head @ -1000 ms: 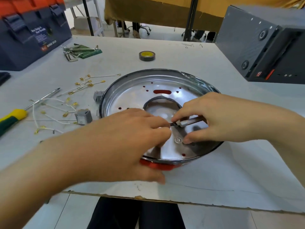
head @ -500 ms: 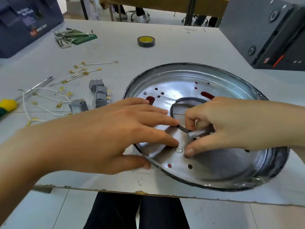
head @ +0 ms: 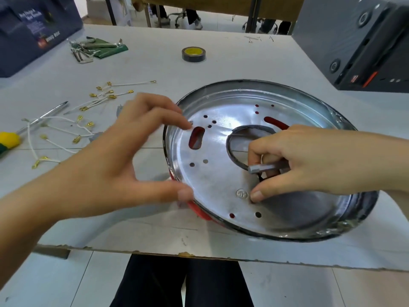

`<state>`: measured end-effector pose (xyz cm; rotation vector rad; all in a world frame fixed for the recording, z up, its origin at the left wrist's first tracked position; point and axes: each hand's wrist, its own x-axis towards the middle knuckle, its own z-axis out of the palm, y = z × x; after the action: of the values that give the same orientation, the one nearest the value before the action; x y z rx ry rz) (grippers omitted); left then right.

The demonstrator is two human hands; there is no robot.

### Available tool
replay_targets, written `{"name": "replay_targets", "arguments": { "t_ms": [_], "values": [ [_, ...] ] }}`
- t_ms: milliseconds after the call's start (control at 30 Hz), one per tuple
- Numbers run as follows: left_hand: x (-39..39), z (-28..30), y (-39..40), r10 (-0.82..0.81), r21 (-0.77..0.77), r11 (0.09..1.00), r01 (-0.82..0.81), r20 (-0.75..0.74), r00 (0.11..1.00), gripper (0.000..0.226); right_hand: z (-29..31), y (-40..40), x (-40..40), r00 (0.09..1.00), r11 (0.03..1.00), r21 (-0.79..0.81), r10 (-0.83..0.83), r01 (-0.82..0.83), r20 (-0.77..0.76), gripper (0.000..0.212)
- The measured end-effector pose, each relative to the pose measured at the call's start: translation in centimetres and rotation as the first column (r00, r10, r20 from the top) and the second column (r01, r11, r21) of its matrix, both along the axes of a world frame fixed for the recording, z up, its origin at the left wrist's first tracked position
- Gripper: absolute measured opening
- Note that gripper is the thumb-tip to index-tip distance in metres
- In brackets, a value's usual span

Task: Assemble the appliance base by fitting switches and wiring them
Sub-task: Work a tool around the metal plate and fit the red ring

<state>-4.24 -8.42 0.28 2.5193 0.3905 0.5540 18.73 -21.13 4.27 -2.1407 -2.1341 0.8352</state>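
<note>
The round shiny metal appliance base (head: pixel 221 173) lies on the white table, its rim red underneath, with a black-edged opening in the middle. My right hand (head: pixel 309 160) rests inside it, closed on a small grey metal tool (head: pixel 263 168) at the edge of that opening. My left hand (head: pixel 124 156) is at the base's left rim, fingers spread, thumb and fingertips touching the rim. White wires with brass terminals (head: pixel 88 111) lie scattered to the left. The grey switches are mostly hidden behind my left hand.
A yellow-green screwdriver (head: pixel 13 138) lies at the far left. A tape roll (head: pixel 193 54) and green pouch with metal tools (head: pixel 97 48) sit farther back. A dark toolbox (head: pixel 33 29) stands back left, a grey machine (head: pixel 358 38) back right. The table's front edge is close.
My left hand has come off the centre of the base and moved to its left rim, fingers opening. The base has turned and shifted right. My right hand keeps the tool.
</note>
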Motion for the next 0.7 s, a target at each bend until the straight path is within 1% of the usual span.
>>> {"name": "replay_targets", "arguments": {
  "t_ms": [33, 67, 100, 133, 167, 200, 233, 300, 333, 433, 567, 700],
  "values": [
    [-0.2, -0.2, 0.0, 0.098, -0.098, 0.991, -0.092, 0.055, 0.994, 0.055, 0.0, 0.0, 0.0, 1.0, 1.0, -0.001, -0.002, 0.002, -0.003, 0.039],
    [-0.3, -0.4, -0.1, 0.199, -0.242, 0.955, -0.172, 0.091, 0.976, 0.052, 0.0, -0.1, 0.0, 1.0, 1.0, -0.001, -0.003, 0.003, -0.004, 0.038],
    [-0.4, -0.6, -0.3, 0.271, -0.39, 0.895, -0.217, 0.089, 0.958, 0.051, 0.0, -0.1, 0.0, 1.0, 1.0, 0.002, -0.003, 0.003, -0.004, 0.038],
    [-0.5, -0.9, -0.6, 0.302, -0.517, 0.822, -0.238, 0.042, 0.952, 0.057, 0.0, -0.1, 0.0, 1.0, 1.0, 0.006, -0.005, 0.005, -0.003, 0.038],
    [-0.6, -1.3, -0.9, 0.288, -0.627, 0.74, -0.241, -0.029, 0.957, 0.063, 0.0, -0.2, -0.1, 1.0, 1.0, 0.012, -0.008, 0.008, 0.002, 0.039],
    [-0.6, -1.4, -1.5, 0.249, -0.719, 0.657, -0.225, -0.074, 0.966, 0.063, -0.1, -0.2, -0.1, 1.0, 1.0, 0.019, -0.012, 0.012, 0.008, 0.039],
    [-0.4, -1.3, -2.2, 0.21, -0.784, 0.588, -0.196, -0.086, 0.974, 0.06, -0.1, -0.3, -0.2, 1.0, 1.0, 0.024, -0.016, 0.015, 0.012, 0.04],
    [0.0, -1.1, -2.8, 0.176, -0.861, 0.492, -0.126, -0.044, 0.984, 0.059, -0.1, -0.4, -0.4, 1.0, 0.999, 0.027, -0.021, 0.02, 0.013, 0.039],
    [0.2, -1.0, -2.8, 0.184, -0.877, 0.469, -0.109, -0.024, 0.983, 0.061, -0.1, -0.4, -0.5, 1.0, 0.999, 0.028, -0.023, 0.023, 0.014, 0.04],
    [0.8, -0.8, -1.8, 0.21, -0.875, 0.466, -0.133, -0.037, 0.977, 0.06, -0.2, -0.2, -1.0, 0.998, 0.998, 0.052, -0.033, 0.03, 0.046, 0.046],
    [1.3, -0.6, 0.0, 0.221, -0.825, 0.527, -0.206, -0.101, 0.97, 0.046, -0.4, 0.4, -1.6, 0.992, 0.996, 0.089, -0.006, -0.005, 0.124, 0.054],
    [1.4, -0.5, 1.5, 0.184, -0.763, 0.607, -0.223, -0.138, 0.973, 0.032, -0.6, 0.8, -2.2, 0.989, 0.989, 0.148, -0.005, -0.017, 0.151, 0.061]
  ]
}}
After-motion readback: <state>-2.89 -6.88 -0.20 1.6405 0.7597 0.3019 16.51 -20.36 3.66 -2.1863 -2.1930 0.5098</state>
